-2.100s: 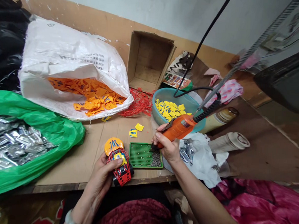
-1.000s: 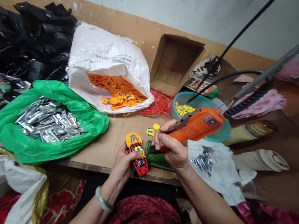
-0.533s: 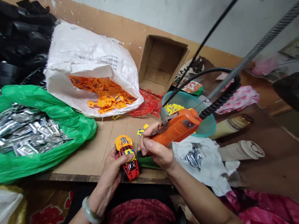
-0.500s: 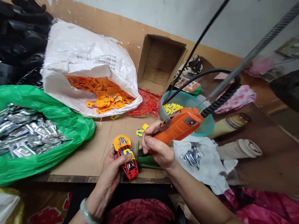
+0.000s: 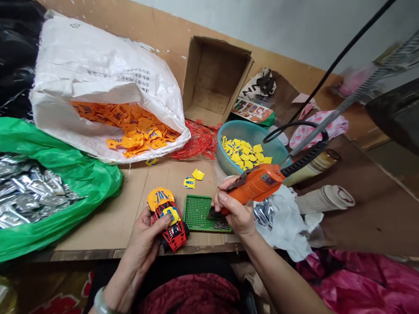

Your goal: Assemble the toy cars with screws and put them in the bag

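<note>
My left hand (image 5: 144, 238) grips a red toy car (image 5: 169, 225) with an orange hood and a yellow roof piece, held at the near table edge. My right hand (image 5: 235, 210) is wrapped round an orange electric screwdriver (image 5: 259, 184) whose tip points down onto the right end of a green pegged tray (image 5: 199, 212) holding small screws. A black cable and a coiled spring lead run from the tool's rear up to the right.
A white sack of orange parts (image 5: 126, 129), a green bag of silver parts (image 5: 35, 190), an open cardboard box (image 5: 213, 82), red plastic netting (image 5: 198, 140), a teal bowl (image 5: 239, 128) of yellow pieces, white crumpled plastic (image 5: 287, 217) and two tumblers lying on their sides (image 5: 325, 196) surround the cardboard work surface.
The screwdriver tip has swung from beside the toy car to the right end of the green tray. The car stays in my left hand. The view has shifted.
</note>
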The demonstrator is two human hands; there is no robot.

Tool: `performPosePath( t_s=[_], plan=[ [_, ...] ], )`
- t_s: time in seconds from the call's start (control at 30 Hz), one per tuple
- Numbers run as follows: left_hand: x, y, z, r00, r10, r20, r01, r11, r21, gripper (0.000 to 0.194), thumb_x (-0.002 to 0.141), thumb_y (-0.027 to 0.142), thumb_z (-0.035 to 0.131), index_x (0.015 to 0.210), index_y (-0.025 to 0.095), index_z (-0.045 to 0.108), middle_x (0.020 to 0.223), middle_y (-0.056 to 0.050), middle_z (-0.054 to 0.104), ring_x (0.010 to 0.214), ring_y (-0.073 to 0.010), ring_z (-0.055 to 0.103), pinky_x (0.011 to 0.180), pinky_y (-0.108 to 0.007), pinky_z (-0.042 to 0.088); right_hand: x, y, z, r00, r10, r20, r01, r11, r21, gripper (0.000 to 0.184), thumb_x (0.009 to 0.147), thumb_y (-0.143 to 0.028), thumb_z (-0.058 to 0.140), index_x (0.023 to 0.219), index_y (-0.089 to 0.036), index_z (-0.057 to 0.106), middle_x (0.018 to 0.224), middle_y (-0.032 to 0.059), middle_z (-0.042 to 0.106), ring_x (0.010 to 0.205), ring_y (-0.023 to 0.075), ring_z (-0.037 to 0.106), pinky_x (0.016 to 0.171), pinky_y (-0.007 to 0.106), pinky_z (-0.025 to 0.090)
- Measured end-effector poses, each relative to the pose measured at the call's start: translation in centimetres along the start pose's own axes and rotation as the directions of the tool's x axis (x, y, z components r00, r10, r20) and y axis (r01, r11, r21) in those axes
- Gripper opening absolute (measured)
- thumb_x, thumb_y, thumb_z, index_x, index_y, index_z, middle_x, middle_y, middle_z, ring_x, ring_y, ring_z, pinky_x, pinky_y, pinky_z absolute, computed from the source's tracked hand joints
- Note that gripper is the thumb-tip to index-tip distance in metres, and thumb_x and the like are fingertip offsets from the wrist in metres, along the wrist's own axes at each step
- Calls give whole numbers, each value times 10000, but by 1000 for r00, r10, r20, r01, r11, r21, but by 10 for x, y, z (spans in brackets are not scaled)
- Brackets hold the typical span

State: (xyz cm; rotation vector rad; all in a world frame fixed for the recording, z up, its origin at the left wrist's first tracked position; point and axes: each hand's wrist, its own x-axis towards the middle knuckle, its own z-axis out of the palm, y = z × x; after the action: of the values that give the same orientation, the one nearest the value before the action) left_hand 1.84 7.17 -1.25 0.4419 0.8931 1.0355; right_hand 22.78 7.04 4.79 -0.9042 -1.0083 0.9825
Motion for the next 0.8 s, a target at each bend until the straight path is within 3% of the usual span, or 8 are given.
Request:
performPosePath(
  t_s=[0.6,0.8],
  plan=[
    [-12,3,-4,1000,16,19,-15,999,-48,630,657,303,924,1198,170,631,993,-115,786,856,-268,761,782,-369,631,-1,10,-4,1000,17,14,-17,998,-59,197,815,-307,742,943,-210,626,562,-73,563,477,127,558,541,283,521],
    [-9,5,-10,994,-19,108,21,1000,-14,650,701,313,901,1258,175,596,1045,-140,783,902,-294,762,782,-381,633,1,6,-3,1000,-2,20,3,999,-32,178,831,-265,734,953,-227,610,566,-83,559,475,118,556,564,278,525]
  ],
)
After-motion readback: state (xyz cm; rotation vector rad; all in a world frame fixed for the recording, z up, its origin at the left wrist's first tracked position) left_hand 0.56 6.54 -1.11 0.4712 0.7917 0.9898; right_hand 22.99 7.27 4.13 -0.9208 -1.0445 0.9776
